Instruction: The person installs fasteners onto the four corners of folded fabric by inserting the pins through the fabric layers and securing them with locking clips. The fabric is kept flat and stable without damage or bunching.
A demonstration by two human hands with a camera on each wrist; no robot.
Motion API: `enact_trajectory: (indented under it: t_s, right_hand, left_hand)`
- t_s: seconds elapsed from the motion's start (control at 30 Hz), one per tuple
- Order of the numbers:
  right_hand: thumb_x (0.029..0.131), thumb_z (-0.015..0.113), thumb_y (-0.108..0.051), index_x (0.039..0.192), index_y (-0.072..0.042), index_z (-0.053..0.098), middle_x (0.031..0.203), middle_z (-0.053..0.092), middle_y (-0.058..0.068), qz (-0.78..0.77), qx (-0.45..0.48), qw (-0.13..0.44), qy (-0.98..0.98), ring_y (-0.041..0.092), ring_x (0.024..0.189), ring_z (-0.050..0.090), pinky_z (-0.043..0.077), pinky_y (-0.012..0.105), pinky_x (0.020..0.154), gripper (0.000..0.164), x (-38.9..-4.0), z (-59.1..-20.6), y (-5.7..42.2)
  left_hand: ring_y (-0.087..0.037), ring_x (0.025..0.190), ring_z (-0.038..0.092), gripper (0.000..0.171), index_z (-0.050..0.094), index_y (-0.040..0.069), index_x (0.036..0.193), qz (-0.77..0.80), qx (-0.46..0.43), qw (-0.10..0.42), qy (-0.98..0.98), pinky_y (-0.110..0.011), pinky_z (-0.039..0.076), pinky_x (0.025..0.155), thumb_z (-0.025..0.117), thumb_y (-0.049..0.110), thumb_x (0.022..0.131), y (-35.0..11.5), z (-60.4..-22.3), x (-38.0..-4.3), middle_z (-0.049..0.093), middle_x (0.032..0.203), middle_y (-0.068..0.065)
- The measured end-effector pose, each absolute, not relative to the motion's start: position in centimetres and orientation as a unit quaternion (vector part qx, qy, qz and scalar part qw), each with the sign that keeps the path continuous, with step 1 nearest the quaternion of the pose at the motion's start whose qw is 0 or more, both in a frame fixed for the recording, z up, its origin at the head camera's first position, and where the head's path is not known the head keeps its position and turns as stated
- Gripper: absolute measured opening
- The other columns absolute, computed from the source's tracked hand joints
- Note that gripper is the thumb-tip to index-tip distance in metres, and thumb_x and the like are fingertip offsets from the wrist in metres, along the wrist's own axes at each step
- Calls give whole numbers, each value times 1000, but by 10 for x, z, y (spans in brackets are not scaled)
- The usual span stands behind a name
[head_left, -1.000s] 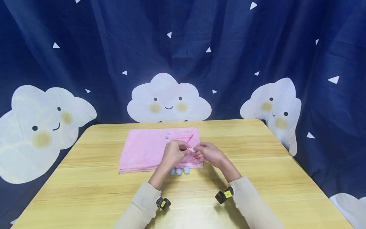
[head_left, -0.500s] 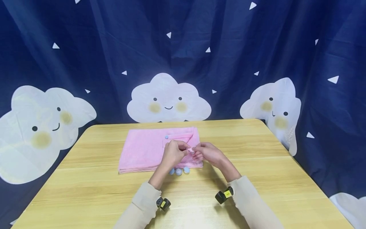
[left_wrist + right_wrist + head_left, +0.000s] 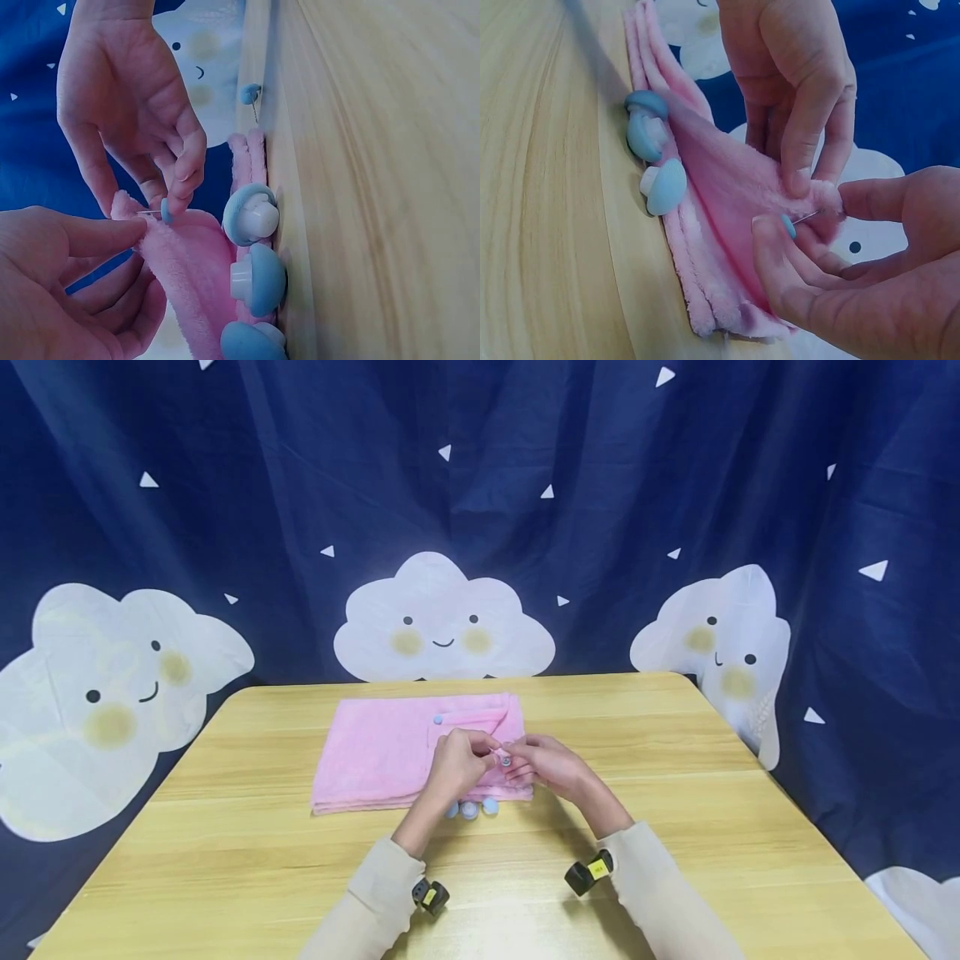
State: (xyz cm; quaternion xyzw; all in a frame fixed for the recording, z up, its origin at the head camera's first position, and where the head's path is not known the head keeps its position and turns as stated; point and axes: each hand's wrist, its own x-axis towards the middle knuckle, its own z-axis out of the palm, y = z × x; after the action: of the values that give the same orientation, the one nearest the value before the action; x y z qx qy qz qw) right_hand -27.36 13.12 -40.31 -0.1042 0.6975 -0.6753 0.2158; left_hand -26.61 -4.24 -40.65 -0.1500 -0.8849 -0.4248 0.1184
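A folded pink fleece blanket (image 3: 367, 752) lies on the table with one corner raised. My left hand (image 3: 455, 764) pinches this raised corner (image 3: 817, 199) between thumb and finger. Opposite it, my right hand (image 3: 553, 764) holds a blue-headed pin (image 3: 788, 226), thumb at the head and forefinger at the cloth's tip. The pin's thin metal shaft (image 3: 150, 212) runs into the plush; its point is hidden. Just below, along the blanket's near edge, are several mushroom-shaped clip caps, blue with white stems, such as this cap (image 3: 251, 215).
Another blue-headed pin (image 3: 438, 719) sits on the blanket beyond my left hand. The wooden table (image 3: 225, 843) reaches back to a dark blue curtain (image 3: 480, 518) printed with white clouds. Each wrist wears a small black camera (image 3: 588, 872).
The pin at my right fingertips has shifted slightly, and its round head shows more plainly from above now. Both hands stay almost in place; the blanket has not moved.
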Motion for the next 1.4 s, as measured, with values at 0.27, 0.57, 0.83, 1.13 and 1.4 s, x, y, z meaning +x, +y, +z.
enact_trajectory:
  t_s: [0.27,0.57,0.83,1.13,1.4]
  right_hand:
    - [102,51,-16,114,13,51,93,63,20,-676,-109,219,695,24,79,65,56,37,80,31,-275,-406,132]
    - [101,54,-20,112,11,52,94,63,19,-680,-97,212,695,26,83,64,55,38,83,33,-277,-408,133]
    - [102,52,-19,112,10,51,91,64,17,-695,-93,217,679,29,87,65,53,42,87,30,-276,-408,132]
    - [101,52,-11,111,13,50,95,63,21,-704,-98,221,668,28,86,64,51,45,90,26,-275,-407,131]
    - [98,52,-5,107,12,49,95,63,23,-712,-88,219,661,29,85,64,52,45,88,20,-275,-406,130]
  left_hand:
    - [-11,70,66,13,76,12,82,-425,-150,127,-884,-37,56,69,78,1,74,-43,-408,-267,72,75,1]
    - [-8,67,63,14,76,16,81,-426,-139,129,-885,-35,53,65,77,3,78,-43,-408,-268,72,74,5]
    - [-9,65,62,12,75,14,80,-427,-144,132,-883,-35,53,63,77,3,78,-42,-408,-267,72,74,4]
    - [-10,66,63,13,76,13,81,-425,-146,136,-883,-36,54,64,76,1,77,-42,-408,-266,72,75,2]
    - [-12,71,67,16,77,12,83,-413,-148,142,-887,-37,56,69,76,-2,75,-40,-408,-265,73,75,1]
